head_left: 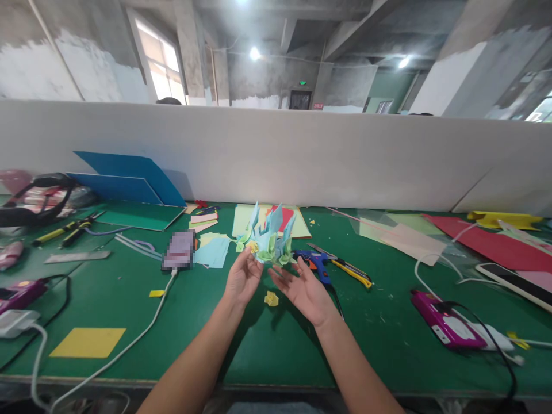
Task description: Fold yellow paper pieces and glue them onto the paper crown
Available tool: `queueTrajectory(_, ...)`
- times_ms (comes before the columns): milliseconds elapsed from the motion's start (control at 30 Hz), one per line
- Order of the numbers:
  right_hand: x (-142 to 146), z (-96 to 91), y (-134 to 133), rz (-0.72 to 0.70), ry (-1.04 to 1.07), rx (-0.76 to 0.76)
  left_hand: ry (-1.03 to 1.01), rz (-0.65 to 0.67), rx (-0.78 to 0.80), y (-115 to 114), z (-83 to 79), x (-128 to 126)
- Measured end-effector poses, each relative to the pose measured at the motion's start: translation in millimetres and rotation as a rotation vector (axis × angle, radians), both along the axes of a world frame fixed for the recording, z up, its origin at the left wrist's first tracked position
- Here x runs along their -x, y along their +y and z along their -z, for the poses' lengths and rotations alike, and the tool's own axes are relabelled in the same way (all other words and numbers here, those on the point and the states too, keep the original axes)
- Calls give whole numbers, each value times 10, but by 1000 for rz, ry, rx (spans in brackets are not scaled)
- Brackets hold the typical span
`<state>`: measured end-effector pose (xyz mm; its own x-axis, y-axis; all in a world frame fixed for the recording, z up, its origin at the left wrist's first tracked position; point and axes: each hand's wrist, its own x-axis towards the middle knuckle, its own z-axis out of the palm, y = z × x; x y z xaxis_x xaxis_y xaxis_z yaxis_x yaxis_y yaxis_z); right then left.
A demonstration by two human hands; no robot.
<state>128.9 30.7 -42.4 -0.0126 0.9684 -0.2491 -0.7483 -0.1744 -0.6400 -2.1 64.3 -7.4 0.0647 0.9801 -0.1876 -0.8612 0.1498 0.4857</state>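
Note:
A folded paper ornament [269, 238], with pale blue pointed petals and green ruffled paper along its base, is raised above the green table. My left hand [244, 279] pinches its lower left side, beside a small yellow paper flower [252, 247]. Palm up at the ornament's lower right, my right hand [307, 290] has its fingers stretched and apart; whether they touch the paper I cannot tell. Below, between both hands, is another yellow paper flower [271, 298]. A blue glue gun [317, 261] and a yellow utility knife [353, 272] lie just beyond my right hand.
Blue paper sheets [213, 252] and a blurred phone [179, 250] on a white cable lie left. Pliers [80, 229] and a metal ruler [77, 257] are farther left. A magenta device [448, 322] with cables sits right. A white partition [276, 155] stands behind the table [172, 345].

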Motion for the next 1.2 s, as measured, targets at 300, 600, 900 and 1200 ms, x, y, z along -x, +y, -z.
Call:
queueTrajectory(300,-1,-5,183,199,117,-21,-28,2,-24,72,40,7)
queueTrajectory(600,35,11,277,264,-72,-97,71,176,-201,-43,124,-105)
queueTrajectory(900,-286,-33,-59,215,-806,-116,43,29,-137,61,166,-66)
queueTrajectory(1200,-828,-18,-12,203,-1469,92,41,-14,-85,55,122,-61)
